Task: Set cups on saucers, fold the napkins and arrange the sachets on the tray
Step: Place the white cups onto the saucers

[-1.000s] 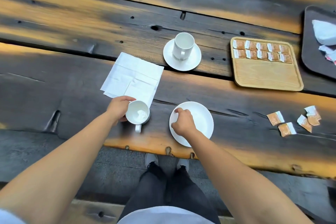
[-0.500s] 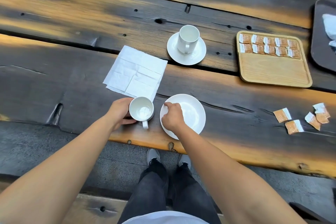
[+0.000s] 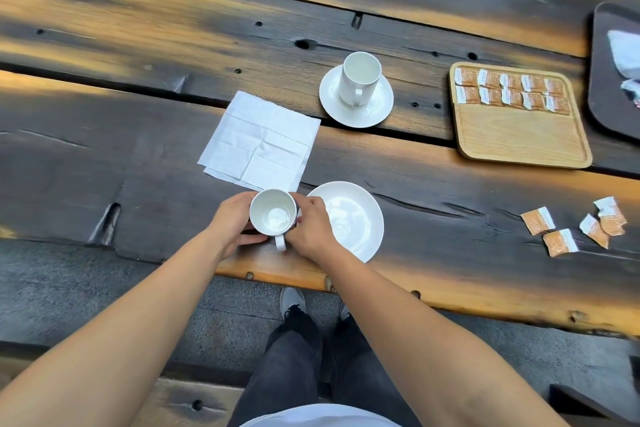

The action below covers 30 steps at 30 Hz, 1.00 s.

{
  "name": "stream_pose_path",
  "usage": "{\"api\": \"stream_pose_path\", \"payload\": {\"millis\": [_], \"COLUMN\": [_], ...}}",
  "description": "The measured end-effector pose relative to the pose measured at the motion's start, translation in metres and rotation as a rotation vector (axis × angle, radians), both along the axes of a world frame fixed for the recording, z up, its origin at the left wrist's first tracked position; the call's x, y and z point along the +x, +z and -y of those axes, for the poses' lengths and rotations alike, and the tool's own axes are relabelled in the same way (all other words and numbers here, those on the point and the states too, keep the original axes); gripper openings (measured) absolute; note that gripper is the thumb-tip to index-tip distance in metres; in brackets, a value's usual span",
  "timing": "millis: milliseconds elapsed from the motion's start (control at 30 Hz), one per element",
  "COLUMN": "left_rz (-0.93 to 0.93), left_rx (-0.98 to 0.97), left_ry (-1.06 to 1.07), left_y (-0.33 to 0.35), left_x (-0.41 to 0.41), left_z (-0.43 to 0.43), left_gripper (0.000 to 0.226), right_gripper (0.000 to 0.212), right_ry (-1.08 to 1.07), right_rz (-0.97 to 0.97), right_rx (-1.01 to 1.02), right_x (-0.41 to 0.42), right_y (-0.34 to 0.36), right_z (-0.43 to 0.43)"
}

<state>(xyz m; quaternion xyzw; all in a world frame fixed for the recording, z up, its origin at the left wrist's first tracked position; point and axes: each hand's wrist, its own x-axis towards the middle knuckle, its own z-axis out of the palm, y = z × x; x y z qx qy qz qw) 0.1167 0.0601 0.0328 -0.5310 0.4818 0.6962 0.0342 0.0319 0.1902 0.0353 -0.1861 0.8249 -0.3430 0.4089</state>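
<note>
A white cup (image 3: 273, 218) stands near the table's front edge, handle toward me. My left hand (image 3: 231, 222) grips its left side and my right hand (image 3: 311, 226) curls round its right side. Just right of the cup lies an empty white saucer (image 3: 353, 218), partly under my right hand. Farther back, a second cup (image 3: 360, 77) stands on its saucer (image 3: 356, 104). White napkins (image 3: 261, 140) lie unfolded behind the held cup. A wooden tray (image 3: 519, 139) at right carries two rows of orange sachets (image 3: 512, 94). Several loose sachets (image 3: 575, 227) lie on the table at right.
A dark tray (image 3: 604, 80) with white crumpled items sits at the far right edge. The wooden table (image 3: 138, 45) has cracks and holes between planks. My legs and shoes show below the front edge, over a bench.
My right hand has left the saucer's rim and moved left onto the cup. The cup, held by my left hand, has shifted right, closer to the saucer.
</note>
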Motion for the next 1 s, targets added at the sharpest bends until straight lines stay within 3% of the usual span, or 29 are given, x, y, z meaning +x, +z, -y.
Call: {"api": "stream_pose_path", "payload": {"millis": [133, 267, 400, 700, 1000], "left_rz": [-0.005, 0.004, -0.012, -0.094, -0.059], "left_rx": [-0.001, -0.020, -0.033, -0.041, -0.028], "left_ry": [-0.023, -0.041, -0.066, -0.160, -0.324], "left_y": [0.001, 0.004, 0.019, 0.057, 0.055], "left_x": [-0.003, -0.003, -0.008, -0.062, -0.093], "left_z": [0.000, 0.007, 0.011, -0.020, -0.076], "left_gripper": [0.028, 0.022, 0.019, 0.022, 0.024], "right_gripper": [0.067, 0.041, 0.034, 0.057, 0.063], "right_ry": [0.037, 0.051, 0.037, -0.106, -0.200], "right_rz": [-0.049, -0.113, -0.144, -0.128, -0.138], "right_rx": [-0.002, -0.068, -0.119, -0.140, -0.071], "right_x": [-0.001, -0.001, -0.006, -0.048, -0.064], "right_y": [0.001, 0.009, 0.026, 0.060, 0.052], "right_z": [0.000, 0.002, 0.003, -0.038, -0.097]}}
